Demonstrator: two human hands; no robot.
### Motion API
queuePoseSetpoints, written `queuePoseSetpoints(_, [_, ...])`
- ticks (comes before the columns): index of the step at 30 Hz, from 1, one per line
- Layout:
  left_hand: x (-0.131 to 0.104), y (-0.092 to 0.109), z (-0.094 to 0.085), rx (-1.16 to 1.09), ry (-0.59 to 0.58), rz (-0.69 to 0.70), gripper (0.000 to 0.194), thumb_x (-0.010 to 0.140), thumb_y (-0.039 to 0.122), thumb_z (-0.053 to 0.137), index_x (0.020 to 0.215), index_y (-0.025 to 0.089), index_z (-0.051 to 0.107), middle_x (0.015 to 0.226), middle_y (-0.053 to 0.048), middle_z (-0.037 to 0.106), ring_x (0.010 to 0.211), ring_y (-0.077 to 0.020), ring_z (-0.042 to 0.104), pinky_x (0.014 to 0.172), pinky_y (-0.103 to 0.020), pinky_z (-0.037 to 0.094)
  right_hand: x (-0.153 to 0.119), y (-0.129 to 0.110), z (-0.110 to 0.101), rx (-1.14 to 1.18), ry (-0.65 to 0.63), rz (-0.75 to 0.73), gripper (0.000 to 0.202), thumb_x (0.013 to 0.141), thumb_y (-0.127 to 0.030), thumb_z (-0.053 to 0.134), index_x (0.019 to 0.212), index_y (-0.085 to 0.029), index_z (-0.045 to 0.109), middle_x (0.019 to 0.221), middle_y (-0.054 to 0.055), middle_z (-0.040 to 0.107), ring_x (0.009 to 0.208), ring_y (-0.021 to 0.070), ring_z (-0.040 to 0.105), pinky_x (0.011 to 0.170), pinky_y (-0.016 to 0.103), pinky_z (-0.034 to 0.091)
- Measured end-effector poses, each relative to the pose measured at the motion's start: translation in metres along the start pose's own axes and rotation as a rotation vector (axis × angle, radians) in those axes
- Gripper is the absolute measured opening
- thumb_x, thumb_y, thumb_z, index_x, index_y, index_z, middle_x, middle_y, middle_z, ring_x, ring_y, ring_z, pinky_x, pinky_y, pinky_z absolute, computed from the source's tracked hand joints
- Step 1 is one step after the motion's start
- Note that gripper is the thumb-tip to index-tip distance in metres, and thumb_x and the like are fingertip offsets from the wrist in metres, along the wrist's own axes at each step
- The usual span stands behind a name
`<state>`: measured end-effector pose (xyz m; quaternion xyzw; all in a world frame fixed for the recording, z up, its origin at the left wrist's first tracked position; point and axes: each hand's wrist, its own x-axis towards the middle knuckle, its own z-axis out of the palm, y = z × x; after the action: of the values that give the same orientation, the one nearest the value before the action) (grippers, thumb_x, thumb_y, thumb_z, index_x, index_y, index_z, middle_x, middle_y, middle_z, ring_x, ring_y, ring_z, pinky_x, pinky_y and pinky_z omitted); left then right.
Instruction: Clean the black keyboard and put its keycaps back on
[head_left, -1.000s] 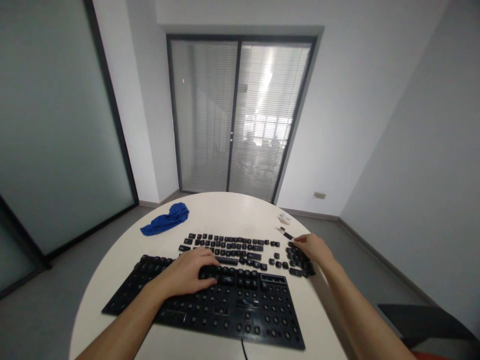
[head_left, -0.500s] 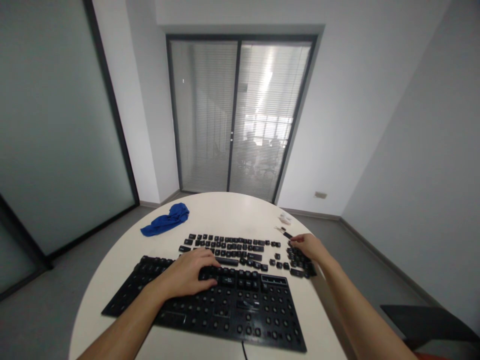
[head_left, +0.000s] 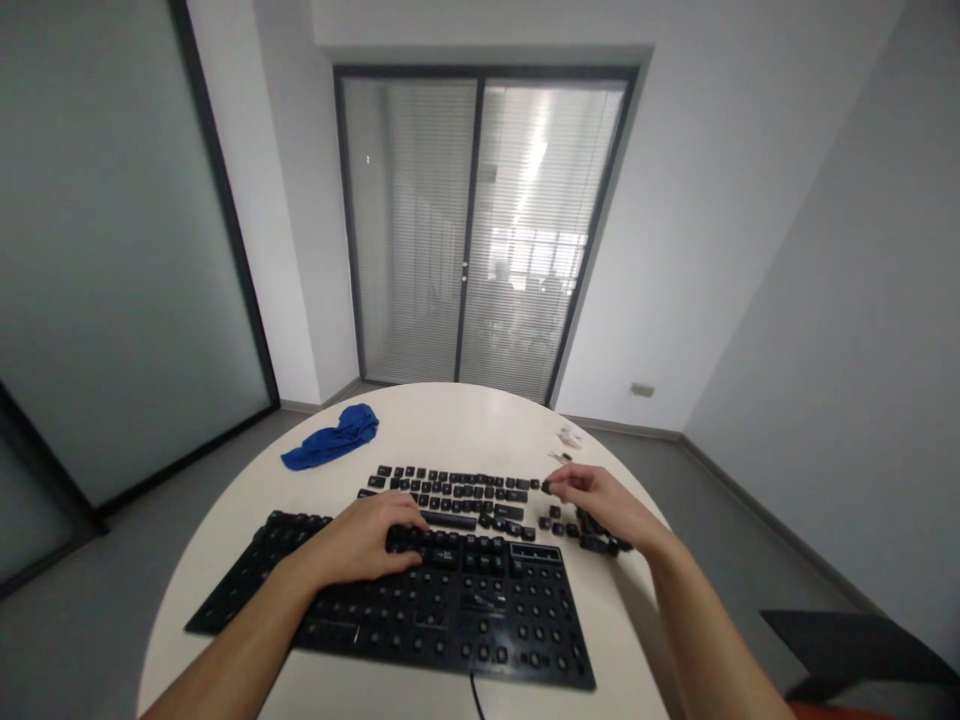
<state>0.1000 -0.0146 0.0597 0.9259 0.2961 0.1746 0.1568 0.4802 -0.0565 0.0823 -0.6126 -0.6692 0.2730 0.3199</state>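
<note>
A black keyboard (head_left: 442, 610) lies on the table in front of me, many of its key positions bare. My left hand (head_left: 375, 540) rests across its far edge, fingers curled over the edge and thumb on top, holding it. Rows of loose black keycaps (head_left: 457, 491) are laid out beyond the keyboard. To the right, my right hand (head_left: 600, 500) pinches a small keycap (head_left: 547, 487) at the end of a row. Under and beside that hand is a cluster of more keycaps (head_left: 592, 543), partly hidden by it.
A blue cloth (head_left: 334, 438) lies at the table's far left. Small white pieces (head_left: 570, 436) and a thin tool (head_left: 559, 458) sit at the far right of the round table (head_left: 450, 420). A cable (head_left: 477, 695) runs from the keyboard toward me. A dark chair (head_left: 862, 640) stands at right.
My right hand has moved left from the keycap cluster to the end of the rows. The keyboard has slid slightly left together with my left hand.
</note>
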Motion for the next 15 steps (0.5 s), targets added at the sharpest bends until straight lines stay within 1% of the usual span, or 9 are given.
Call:
queuePoseSetpoints(3, [-0.001,0.000,0.000,0.007,0.002,-0.018,0.024,0.080,0.032,0.072,0.103,0.026,0.070,0.104,-0.002,0.067,0.097,-0.0226,0.063,0.088,-0.035,0.048,-0.018,-0.017,0.008,0.153,-0.213,-0.043,0.035,0.081,-0.048,0.067,0.095,-0.015,0.071,0.074,0.003,0.068,0.065,0.0155,0.058,0.062,0.027,0.043])
queuePoseSetpoints(5, [-0.001,0.000,0.000,0.007,0.010,-0.015,0.024,0.079,0.033,0.072,0.103,0.026,0.070,0.103,-0.002,0.067,0.097,-0.0227,0.063,0.088,-0.035,0.048,-0.027,-0.022,0.013,0.189,-0.297,-0.035,0.029,0.080,-0.043,0.069,0.089,-0.015,0.071,0.071,0.002,0.067,0.063,0.0143,0.056,0.062,0.026,0.042])
queuePoseSetpoints(8, [-0.001,-0.002,0.001,0.001,0.013,-0.007,0.024,0.079,0.033,0.071,0.102,0.026,0.070,0.103,-0.002,0.067,0.097,-0.0229,0.062,0.089,-0.035,0.048,-0.032,-0.023,0.022,0.179,-0.354,-0.013,0.024,0.078,-0.037,0.071,0.084,-0.014,0.073,0.069,0.002,0.067,0.063,0.0136,0.055,0.061,0.026,0.041])
queuePoseSetpoints(11, [-0.002,-0.004,0.002,-0.001,0.014,-0.003,0.024,0.080,0.033,0.071,0.102,0.026,0.069,0.103,-0.002,0.067,0.098,-0.0230,0.062,0.089,-0.036,0.048,-0.033,-0.021,0.031,0.119,-0.399,0.002,0.022,0.075,-0.034,0.072,0.084,-0.014,0.076,0.065,0.001,0.065,0.060,0.0129,0.053,0.057,0.024,0.039])
queuePoseSetpoints(15, [-0.002,-0.006,0.003,-0.001,0.010,-0.004,0.024,0.080,0.034,0.070,0.103,0.026,0.069,0.103,-0.002,0.067,0.098,-0.0228,0.062,0.089,-0.036,0.048,-0.032,-0.023,0.038,0.046,-0.417,-0.004,0.021,0.073,-0.032,0.072,0.082,-0.014,0.078,0.065,0.001,0.068,0.059,0.0126,0.053,0.055,0.023,0.038])
